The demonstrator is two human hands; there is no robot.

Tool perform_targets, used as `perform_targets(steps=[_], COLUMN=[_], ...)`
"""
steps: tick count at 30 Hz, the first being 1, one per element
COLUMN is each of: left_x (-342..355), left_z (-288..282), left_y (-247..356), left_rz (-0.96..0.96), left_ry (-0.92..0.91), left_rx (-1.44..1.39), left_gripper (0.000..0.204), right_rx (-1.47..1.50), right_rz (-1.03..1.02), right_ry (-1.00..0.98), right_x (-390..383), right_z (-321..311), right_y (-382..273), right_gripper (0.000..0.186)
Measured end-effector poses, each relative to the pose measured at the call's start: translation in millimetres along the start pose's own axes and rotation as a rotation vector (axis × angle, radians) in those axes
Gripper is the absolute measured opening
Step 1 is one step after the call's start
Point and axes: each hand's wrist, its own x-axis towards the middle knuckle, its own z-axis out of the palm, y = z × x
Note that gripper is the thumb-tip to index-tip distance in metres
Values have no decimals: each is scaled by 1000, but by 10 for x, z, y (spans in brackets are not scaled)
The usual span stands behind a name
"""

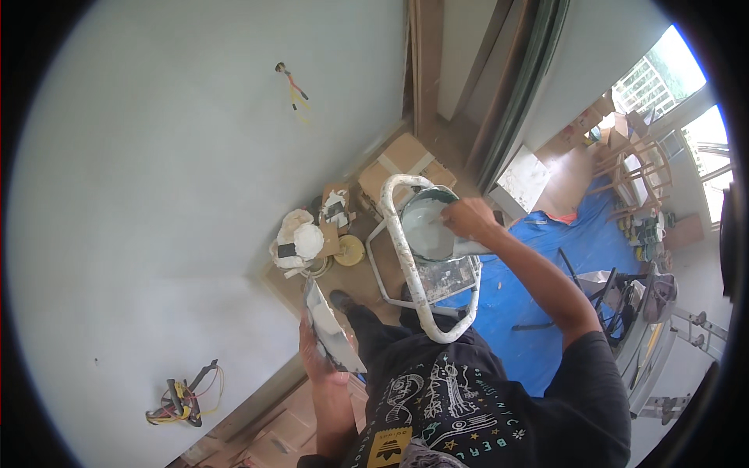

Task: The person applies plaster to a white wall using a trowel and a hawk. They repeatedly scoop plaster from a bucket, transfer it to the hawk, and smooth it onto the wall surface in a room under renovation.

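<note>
Pale, freshly skimmed wall (pixel 179 156) fills most of what we see, with loose wires (pixel 293 84) poking from it high up and another bundle of cable (pixel 183 398) lower down. We look down from a height, so the floor sits far below: cardboard sheets (pixel 406 160) protect it along the wall, and a blue tarp (pixel 546 265) covers it to our right, presumably to catch drips.

Our right hand (pixel 468 218) reaches out into the bucket (pixel 427 222) of white plaster, fingers closed around what seems to be a trowel or scoop, though the tool itself is mostly hidden by the hand and the rim. The bucket sits on the top platform of the white, spattered stepladder (pixel 413 273), which keeps the mix at arm's reach while we stand high against the wall.

Our left hand (pixel 316 355) is closed on the hawk (pixel 331 331), a flat metal plate held low and close to the body, tilted with its face toward the wall. Held this way it stays clear of the ladder rail and lies near the bucket.

Down by the skirting lie lumpy white bags (pixel 300 242), a yellow lid-like disc (pixel 349 249) and a small carton (pixel 335 204), pushed aside out of the ladder's footprint. Wooden chairs (pixel 636 168) stand well apart near the bright window.
</note>
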Motion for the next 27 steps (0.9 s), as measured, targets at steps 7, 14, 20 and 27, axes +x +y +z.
perform_targets(steps=[7, 14, 20, 27], left_x=[217, 729, 938, 1593], left_z=[84, 77, 74, -671], left_y=[-295, -583, -685, -1158], left_rz=[-83, -176, -178, -358], left_ry=[-356, -604, -408, -313], left_rx=[-165, -241, -119, -498], left_gripper=[31, 35, 49, 32], right_rx=[-75, -48, -92, -292], right_rz=[-181, -156, -243, -306], right_ry=[-127, -126, -127, -222], right_x=[38, 182, 185, 472], right_z=[-324, 74, -411, 133], right_y=[-132, -139, -99, -91], right_gripper=[20, 22, 18, 17])
